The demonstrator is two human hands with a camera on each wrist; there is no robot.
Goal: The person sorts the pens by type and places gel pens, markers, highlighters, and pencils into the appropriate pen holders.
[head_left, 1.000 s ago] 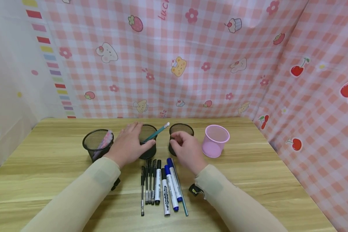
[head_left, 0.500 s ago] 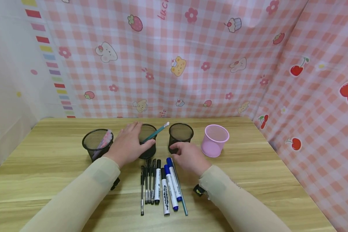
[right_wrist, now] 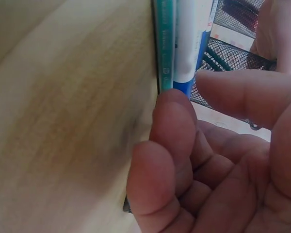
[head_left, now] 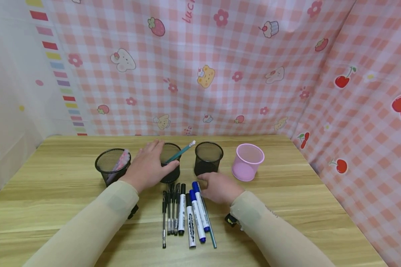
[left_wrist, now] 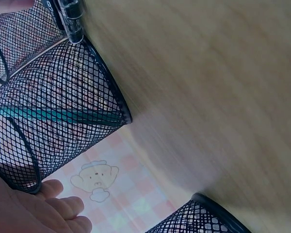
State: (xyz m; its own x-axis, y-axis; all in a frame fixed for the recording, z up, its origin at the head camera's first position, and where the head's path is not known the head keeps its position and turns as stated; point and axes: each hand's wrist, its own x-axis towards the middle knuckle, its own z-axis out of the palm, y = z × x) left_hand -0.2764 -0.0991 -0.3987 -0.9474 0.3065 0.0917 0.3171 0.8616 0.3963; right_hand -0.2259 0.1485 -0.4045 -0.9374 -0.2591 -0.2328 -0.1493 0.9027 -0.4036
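My left hand rests relaxed against the mesh cup, while right-front of it my right hand, fingers unclosed, could roll the blue marker crowding the teal pencil.

2 cream sleeves, 1 small black fitting beneath each cuff.

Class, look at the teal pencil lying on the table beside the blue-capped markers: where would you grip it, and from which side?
Probably pinch the teal pencil near the end closest to the person, coming from the person's right. That end reaches past the neighbouring blue-capped marker, which lies close along the thin shaft's left side.
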